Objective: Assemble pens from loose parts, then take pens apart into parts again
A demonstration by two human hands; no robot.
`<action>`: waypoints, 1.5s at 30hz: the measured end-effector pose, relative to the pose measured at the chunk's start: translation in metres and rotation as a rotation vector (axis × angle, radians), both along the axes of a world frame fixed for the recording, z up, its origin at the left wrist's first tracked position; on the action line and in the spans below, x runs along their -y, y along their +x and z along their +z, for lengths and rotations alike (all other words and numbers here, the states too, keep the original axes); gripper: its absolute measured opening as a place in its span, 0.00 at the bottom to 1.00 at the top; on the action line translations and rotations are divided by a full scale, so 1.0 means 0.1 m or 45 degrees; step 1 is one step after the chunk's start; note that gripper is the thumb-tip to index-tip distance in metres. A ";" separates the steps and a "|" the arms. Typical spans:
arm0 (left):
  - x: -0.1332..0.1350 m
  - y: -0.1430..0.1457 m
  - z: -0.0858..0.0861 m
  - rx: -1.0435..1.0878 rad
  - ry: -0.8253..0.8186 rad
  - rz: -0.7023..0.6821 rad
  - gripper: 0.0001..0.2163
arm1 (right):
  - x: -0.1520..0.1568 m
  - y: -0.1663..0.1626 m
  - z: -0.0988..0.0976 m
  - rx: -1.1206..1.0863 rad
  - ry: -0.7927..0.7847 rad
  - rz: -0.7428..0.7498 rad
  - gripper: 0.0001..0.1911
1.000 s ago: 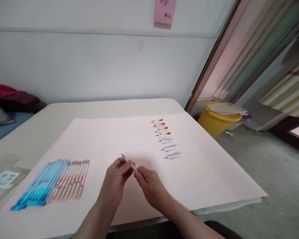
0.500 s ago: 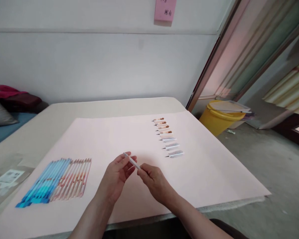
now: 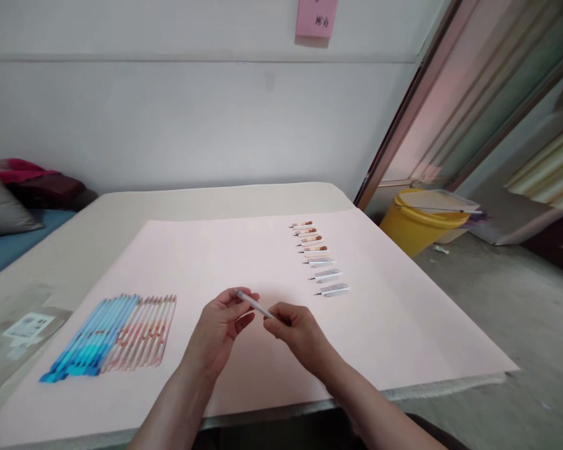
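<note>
A slim whitish pen [image 3: 254, 304] slants between my hands above the middle of the pink sheet [image 3: 216, 250]. My left hand [image 3: 216, 331] pinches its upper-left end between thumb and fingers. At the lower-right end, my right hand [image 3: 300, 331] has its fingers closed round the pen and hides that tip. To the left lie blue pens [image 3: 94, 331] side by side, with a row of pale pens with reddish marks [image 3: 143, 331] against them. Several taken-apart pens [image 3: 326, 275], with dark-tipped refills beside short barrels, form a column on the right.
A cream table [image 3: 206, 200] bears the sheet and meets a white wall. Clear plastic packaging with a label [image 3: 30, 326] lies at the left. On the floor at the right stands a yellow bin [image 3: 410, 228]. A grey cushion [image 3: 4, 203] sits at the far left.
My right hand has shifted slightly to the right along with its end of the pen, and more of the pen shows between the hands. The whole view has turned a little left.
</note>
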State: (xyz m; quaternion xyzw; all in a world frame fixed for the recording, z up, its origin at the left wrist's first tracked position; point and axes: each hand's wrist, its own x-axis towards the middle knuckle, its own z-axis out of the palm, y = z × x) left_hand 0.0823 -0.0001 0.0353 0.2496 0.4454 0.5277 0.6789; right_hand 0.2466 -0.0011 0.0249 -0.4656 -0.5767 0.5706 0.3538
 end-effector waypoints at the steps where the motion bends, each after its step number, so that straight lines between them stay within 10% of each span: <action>1: 0.00 0.00 0.00 -0.002 0.012 0.008 0.08 | -0.01 0.01 0.00 -0.063 -0.084 0.026 0.08; 5: 0.00 0.02 -0.03 -0.009 0.029 0.030 0.07 | -0.03 0.02 0.01 -0.246 -0.288 0.082 0.12; 45: 0.00 0.04 -0.06 -0.158 -0.009 0.008 0.07 | -0.01 0.12 0.03 0.376 0.483 -0.156 0.05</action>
